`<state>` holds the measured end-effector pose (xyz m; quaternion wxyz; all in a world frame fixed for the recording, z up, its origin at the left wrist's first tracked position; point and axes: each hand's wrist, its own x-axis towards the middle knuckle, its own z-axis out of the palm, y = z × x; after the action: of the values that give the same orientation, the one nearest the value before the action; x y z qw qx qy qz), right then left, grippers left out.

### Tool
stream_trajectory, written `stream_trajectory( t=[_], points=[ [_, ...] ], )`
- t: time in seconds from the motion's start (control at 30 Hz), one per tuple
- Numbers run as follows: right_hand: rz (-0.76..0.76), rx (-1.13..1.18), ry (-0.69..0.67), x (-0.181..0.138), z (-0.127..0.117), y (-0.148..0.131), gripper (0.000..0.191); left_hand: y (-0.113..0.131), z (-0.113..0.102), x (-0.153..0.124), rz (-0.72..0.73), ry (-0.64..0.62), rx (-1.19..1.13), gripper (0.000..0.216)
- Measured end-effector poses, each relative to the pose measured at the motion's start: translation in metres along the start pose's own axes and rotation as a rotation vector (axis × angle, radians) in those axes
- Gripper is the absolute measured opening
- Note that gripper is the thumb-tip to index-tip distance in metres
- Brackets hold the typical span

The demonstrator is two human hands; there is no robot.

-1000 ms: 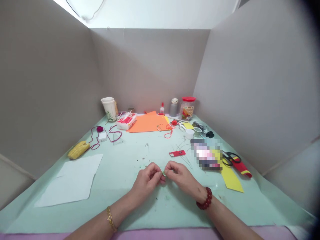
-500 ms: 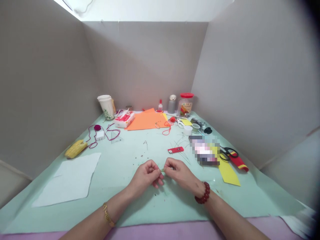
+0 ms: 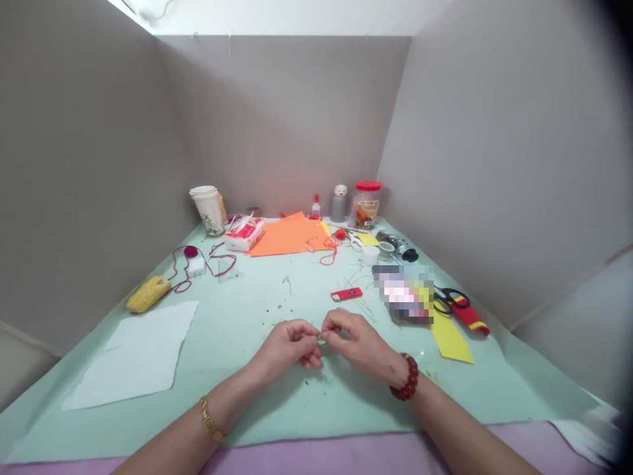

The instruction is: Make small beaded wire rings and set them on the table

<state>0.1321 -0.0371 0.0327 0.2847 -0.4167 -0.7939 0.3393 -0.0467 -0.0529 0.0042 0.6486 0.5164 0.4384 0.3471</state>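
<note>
Close together over the front middle of the table, my two hands meet at the fingertips. My left hand is closed in a pinch, its lower fingers curled beneath. My right hand pinches from the other side. Between the fingertips shows a tiny greenish piece, too small to name. A red lighter lies just beyond my right hand, with thin wires around it. Small dark bits are scattered on the green cloth near my hands.
To the right are a pixelated phone, black-handled scissors and yellow paper. White paper and a yellow case lie left. Behind are orange sheets, a tissue pack, a cup and a red-lidded jar.
My hands have shifted very slightly, with the fingertips still together and the greenish piece less visible. The whole view has moved a little.
</note>
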Motion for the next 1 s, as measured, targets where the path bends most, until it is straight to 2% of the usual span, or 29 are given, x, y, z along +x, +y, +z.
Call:
stream_trajectory(
  t=[0.1,0.2,0.37,0.47,0.6,0.67,0.73,0.8,0.87,1.0],
  points=[
    [0.032,0.033,-0.015,0.000,-0.001,0.001,0.013,-0.001,-0.001,0.001,-0.025,0.015,0.049,0.021],
    [0.099,0.178,-0.055,0.000,-0.002,0.005,0.015,0.001,-0.001,0.001,-0.010,0.016,0.060,0.024],
    [0.159,0.417,-0.125,0.004,-0.007,0.012,0.021,0.009,-0.002,-0.006,0.019,-0.041,-0.058,0.024],
    [0.157,0.494,-0.076,0.006,-0.011,0.011,0.025,0.017,-0.004,-0.011,0.007,-0.042,-0.190,0.017],
    [0.146,0.738,0.047,0.007,-0.013,0.005,0.026,0.024,-0.004,-0.012,-0.032,-0.063,-0.548,0.012],
    [0.154,0.926,0.045,0.006,-0.012,0.002,0.025,0.026,-0.003,-0.011,-0.053,-0.062,-0.692,0.014],
    [0.178,1.066,0.013,0.006,-0.013,-0.002,0.025,0.027,-0.002,-0.010,-0.055,-0.043,-0.739,0.015],
    [0.215,1.084,0.007,0.006,-0.015,-0.005,0.026,0.028,0.000,-0.009,-0.045,-0.031,-0.736,0.015],
    [0.240,0.953,0.108,0.006,-0.017,-0.010,0.027,0.029,0.002,-0.009,-0.035,-0.012,-0.733,0.015],
    [0.132,0.411,0.586,-0.001,-0.012,-0.026,0.017,0.031,0.010,-0.009,-0.026,0.061,-0.739,0.017]
  ],
)
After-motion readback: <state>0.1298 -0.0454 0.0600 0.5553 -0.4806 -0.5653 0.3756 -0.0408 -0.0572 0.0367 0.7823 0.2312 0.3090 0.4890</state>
